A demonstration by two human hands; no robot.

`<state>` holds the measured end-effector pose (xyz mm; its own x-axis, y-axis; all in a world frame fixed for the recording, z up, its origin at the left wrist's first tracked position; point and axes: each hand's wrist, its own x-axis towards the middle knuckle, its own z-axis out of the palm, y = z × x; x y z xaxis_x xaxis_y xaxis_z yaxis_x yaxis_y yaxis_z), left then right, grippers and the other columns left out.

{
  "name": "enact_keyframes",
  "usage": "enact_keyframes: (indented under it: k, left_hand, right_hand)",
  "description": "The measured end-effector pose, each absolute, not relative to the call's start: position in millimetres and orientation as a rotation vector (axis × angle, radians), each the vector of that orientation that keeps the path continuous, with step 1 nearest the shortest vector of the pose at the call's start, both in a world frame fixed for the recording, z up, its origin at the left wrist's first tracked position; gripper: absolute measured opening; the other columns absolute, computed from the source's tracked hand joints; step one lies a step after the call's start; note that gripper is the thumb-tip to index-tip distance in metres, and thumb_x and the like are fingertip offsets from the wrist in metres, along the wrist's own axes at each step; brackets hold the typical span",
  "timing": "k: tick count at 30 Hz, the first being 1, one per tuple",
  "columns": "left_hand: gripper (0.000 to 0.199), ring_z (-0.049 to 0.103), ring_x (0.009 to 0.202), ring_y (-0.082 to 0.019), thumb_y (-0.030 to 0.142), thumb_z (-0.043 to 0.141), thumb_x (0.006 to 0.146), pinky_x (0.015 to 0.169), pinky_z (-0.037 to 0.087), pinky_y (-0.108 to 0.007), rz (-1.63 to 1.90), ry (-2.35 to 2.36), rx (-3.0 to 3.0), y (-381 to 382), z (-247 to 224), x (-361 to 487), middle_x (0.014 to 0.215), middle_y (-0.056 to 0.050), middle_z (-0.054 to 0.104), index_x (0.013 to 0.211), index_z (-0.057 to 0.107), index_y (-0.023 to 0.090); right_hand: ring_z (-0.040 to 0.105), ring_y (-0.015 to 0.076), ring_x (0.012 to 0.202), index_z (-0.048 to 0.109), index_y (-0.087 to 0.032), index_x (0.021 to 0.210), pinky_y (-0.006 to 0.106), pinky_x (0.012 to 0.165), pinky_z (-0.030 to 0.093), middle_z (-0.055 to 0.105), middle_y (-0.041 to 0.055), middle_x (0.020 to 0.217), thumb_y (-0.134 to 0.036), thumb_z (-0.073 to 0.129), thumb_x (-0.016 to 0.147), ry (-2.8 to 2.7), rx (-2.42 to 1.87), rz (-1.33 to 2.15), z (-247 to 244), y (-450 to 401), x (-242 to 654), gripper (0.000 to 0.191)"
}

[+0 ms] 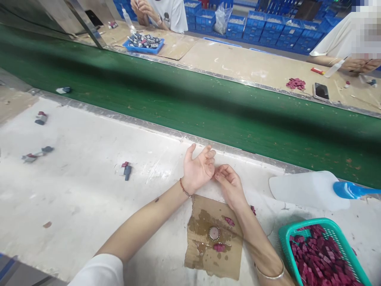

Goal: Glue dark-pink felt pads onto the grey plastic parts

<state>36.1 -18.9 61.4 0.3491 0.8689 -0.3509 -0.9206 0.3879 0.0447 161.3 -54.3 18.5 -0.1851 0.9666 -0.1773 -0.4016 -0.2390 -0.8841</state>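
My left hand (199, 170) is turned palm up above the white table, with the thumb out and the fingers apart and loosely curled; nothing shows in it. Close beside it, my right hand (231, 186) has thumb and fingertips pinched together, and whatever they may hold is too small to make out. Below both hands lies a stained piece of cardboard (214, 264). On it are a bottle cap (214, 233) with its crimped rim up and two small maroon pieces, one (229, 221) near my right forearm and another (219, 247) beside a thin stick.
A green basket (284, 232) of maroon pieces stands at the right, below a white bottle (303, 188) with a blue nozzle. Small grey-maroon assemblies (127, 171) lie at left. Beyond runs a green conveyor belt (190, 107); two people sit across it near a blue tray (154, 50).
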Motion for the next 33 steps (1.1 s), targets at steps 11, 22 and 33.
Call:
enact_keyframes:
  k: [11, 22, 33]
  left_hand:
    - [0.055, 0.054, 0.04, -0.006, 0.05, 0.017, 0.102, 0.042, 0.049, -0.011, 1.155, 0.27, -0.206, -18.7, 56.8, 37.3, 0.058, 0.002, 0.052, 0.084, 0.056, 0.016]
    - [0.048, 0.054, 0.04, -0.005, 0.049, 0.024, 0.103, 0.042, 0.048, -0.01, 1.151, 0.288, -0.284, -21.7, 62.0, 38.1, 0.059, 0.003, 0.052, 0.087, 0.055, 0.016]
    - [0.054, 0.055, 0.04, -0.005, 0.05, 0.018, 0.103, 0.042, 0.049, -0.011, 1.122, 0.276, -0.22, -20.9, 60.8, 38.1, 0.059, 0.002, 0.053, 0.085, 0.056, 0.016]
  right_hand:
    - [0.056, 0.0132, 0.071, 0.061, -0.024, 0.079, 0.026, 0.073, 0.048, 0.059, -0.0036, 0.075, -0.036, 0.085, 0.068, -0.905, -0.946, 1.658, 16.2, -55.5, 161.1, 0.03]
    - [0.057, 0.0134, 0.075, 0.06, -0.024, 0.079, 0.026, 0.075, 0.048, 0.06, -0.0029, 0.079, -0.038, 0.085, 0.069, -0.93, -0.914, 1.658, 17.4, -54.6, 162.2, 0.03]
    - [0.053, 0.0143, 0.07, 0.056, -0.024, 0.075, 0.027, 0.07, 0.046, 0.056, -0.0034, 0.073, -0.04, 0.083, 0.069, -0.974, -0.928, 1.628, 19.9, -54.8, 162.5, 0.032]
